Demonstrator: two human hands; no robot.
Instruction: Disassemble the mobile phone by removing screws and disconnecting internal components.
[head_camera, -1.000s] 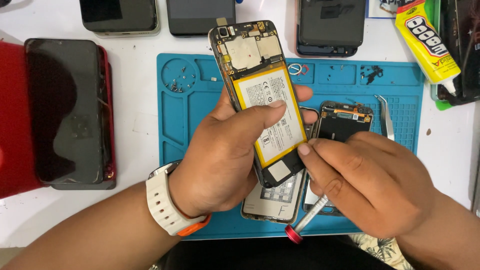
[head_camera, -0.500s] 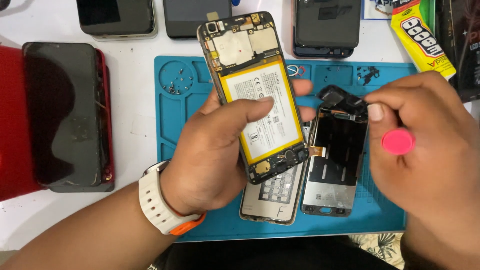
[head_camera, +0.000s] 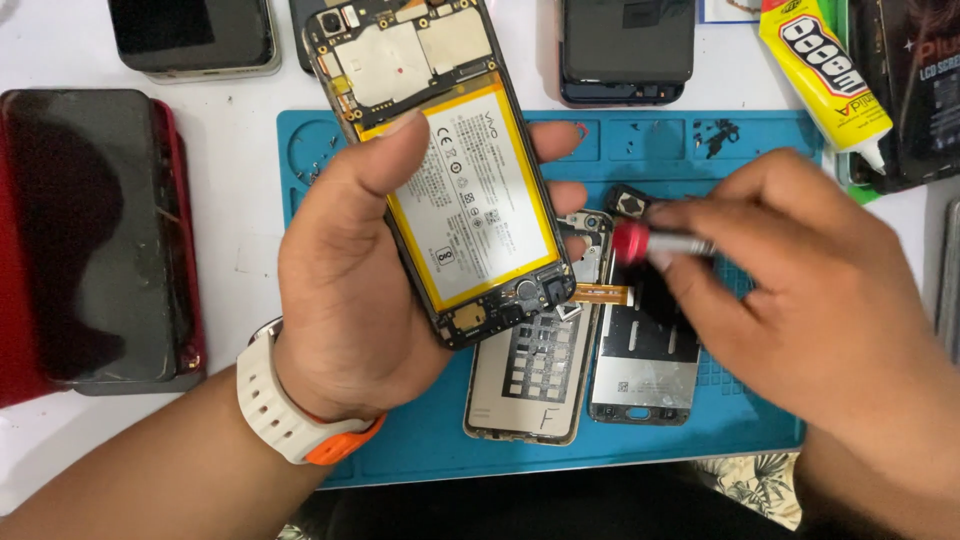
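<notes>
The open phone (head_camera: 440, 170), its back off, sits in the left hand (head_camera: 350, 300), held tight above the blue mat (head_camera: 330, 440). To the right, the right hand (head_camera: 800, 290) pinches a red-tipped screwdriver (head_camera: 655, 243) over two phone parts (head_camera: 590, 360).

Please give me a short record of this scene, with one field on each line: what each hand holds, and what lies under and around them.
left hand: grips opened phone, battery side up
right hand: holds red-tipped screwdriver
wrist: white watch strap
surface: blue work mat
on mat: back cover, screen frame
beside mat: dark phone in red case, yellow glue tube
</notes>
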